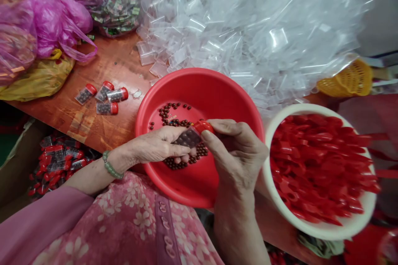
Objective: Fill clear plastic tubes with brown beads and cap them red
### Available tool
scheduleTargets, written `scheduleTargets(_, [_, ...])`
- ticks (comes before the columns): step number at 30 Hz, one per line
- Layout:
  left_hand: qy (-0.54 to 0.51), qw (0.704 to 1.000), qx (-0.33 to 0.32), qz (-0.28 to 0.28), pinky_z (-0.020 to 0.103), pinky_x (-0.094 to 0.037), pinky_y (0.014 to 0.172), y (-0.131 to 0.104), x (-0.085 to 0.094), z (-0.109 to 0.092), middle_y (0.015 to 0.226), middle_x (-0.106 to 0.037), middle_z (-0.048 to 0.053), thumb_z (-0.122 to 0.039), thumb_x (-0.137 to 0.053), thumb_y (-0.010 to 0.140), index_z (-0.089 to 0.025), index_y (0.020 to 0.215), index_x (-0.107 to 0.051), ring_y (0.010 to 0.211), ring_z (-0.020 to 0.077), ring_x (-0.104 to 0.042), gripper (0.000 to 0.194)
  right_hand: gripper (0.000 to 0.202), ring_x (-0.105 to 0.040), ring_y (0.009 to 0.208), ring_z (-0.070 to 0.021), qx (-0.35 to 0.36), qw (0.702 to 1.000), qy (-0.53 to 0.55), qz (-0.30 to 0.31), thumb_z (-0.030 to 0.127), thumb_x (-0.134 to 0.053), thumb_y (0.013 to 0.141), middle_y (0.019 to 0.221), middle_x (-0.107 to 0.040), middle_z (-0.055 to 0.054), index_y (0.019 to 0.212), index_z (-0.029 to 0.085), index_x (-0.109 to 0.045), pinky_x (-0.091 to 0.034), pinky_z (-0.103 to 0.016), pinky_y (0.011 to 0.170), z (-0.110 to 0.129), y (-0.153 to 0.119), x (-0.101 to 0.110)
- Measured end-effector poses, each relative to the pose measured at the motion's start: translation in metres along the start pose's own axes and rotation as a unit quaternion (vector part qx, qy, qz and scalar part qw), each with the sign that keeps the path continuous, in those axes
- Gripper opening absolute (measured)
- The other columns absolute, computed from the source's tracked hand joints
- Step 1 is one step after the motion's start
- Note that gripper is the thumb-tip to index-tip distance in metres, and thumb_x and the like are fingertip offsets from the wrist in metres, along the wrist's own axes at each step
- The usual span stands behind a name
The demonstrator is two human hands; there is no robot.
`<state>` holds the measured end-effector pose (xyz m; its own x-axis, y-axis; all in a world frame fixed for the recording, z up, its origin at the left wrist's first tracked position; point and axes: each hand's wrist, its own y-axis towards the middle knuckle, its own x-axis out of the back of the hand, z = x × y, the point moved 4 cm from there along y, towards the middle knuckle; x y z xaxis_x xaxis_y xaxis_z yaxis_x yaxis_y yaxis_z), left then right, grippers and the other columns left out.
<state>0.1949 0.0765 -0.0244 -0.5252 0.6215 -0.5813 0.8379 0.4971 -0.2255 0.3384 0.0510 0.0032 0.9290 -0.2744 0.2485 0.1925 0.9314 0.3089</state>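
— Held what, and where?

— Held a small clear tube point(189, 137) packed with dark beads, over the near side of the red basin point(217, 91); lay crosswise in the left hand point(161, 145), fingers curled under and around its body; right hand point(236, 149) closed at the fingertips on the red cap point(203, 126), thumb and forefinger pinching it against the tube's end.

— Judged how to handle?

— Looked light and stiff, thin plastic; probably smooth and a little slippery, so best gripped round the middle of the body, not the ends; seemed likely to crack if squeezed hard; cap small, best taken by its rim with two fingertips.

— And loose contents?

— Loose beads point(174, 116) lay scattered on the basin floor just below the hands; round, so apt to roll and spill if the tube tipped open-end down.

— Around that?

— Stood touching the basin at the right, a white bowl point(326, 227) heaped with red caps; lay to the left on the wooden table point(118, 66), four filled capped tubes point(104, 97), well apart from the hands; spread behind, a heap of clear plastic packets point(248, 29); farther left, pink bags point(46, 20) and a yellow bag point(37, 80); at the far right, a yellow basket point(351, 78).
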Motion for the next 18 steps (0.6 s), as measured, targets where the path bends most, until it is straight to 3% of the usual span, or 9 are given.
scheduleTargets(4, [0.008,1.0,0.01,-0.005,0.021,-0.045,0.063,0.0,-0.001,-0.001,0.076,-0.057,-0.002,-0.009,-0.054,0.088,-0.013,0.086,-0.055,0.062,0.0054,-0.053,0.005,0.019,-0.066,0.081,-0.0146,0.034,0.998,-0.015,0.044,0.017,-0.076,0.078,0.088,-0.071,-0.002,0.094,0.023,-0.068,-0.054,-0.031,0.075,0.002,0.0,0.002])
scheduleTargets(11, [0.059,0.997,0.042,-0.011,0.02,-0.043,0.06,0.001,-0.005,-0.003,0.071,-0.054,-0.004,-0.009,-0.051,0.09,-0.014,0.082,-0.053,0.06,0.0056,-0.05,0.009,0.009,-0.062,0.071,-0.0127,-0.035,0.998,-0.028,0.044,0.02,-0.074,0.081,0.076,-0.066,0.001,0.081,0.021,-0.066,-0.053,-0.028,0.066,0.001,0.003,0.0])
scheduleTargets(15, [0.031,0.998,0.028,-0.045,0.021,-0.043,0.059,0.002,-0.002,0.0,0.071,-0.056,-0.002,-0.013,-0.051,0.091,-0.014,0.081,-0.052,0.06,0.0062,-0.053,0.009,0.006,-0.065,0.073,-0.0137,0.028,0.991,-0.115,0.061,0.025,-0.069,0.087,0.083,-0.069,-0.001,0.089,0.022,-0.064,-0.055,-0.028,0.067,0.005,0.001,-0.004])
scheduleTargets(18, [-0.039,0.997,-0.006,-0.068,0.021,-0.044,0.062,0.003,0.002,0.003,0.072,-0.058,-0.001,-0.021,-0.06,0.087,-0.014,0.083,-0.054,0.063,0.0071,-0.056,0.01,0.042,-0.069,0.083,-0.0205,0.111,0.964,-0.223,0.093,0.044,-0.074,0.081,0.098,-0.07,-0.008,0.113,0.02,-0.06,-0.057,-0.033,0.07,0.008,-0.003,-0.011])
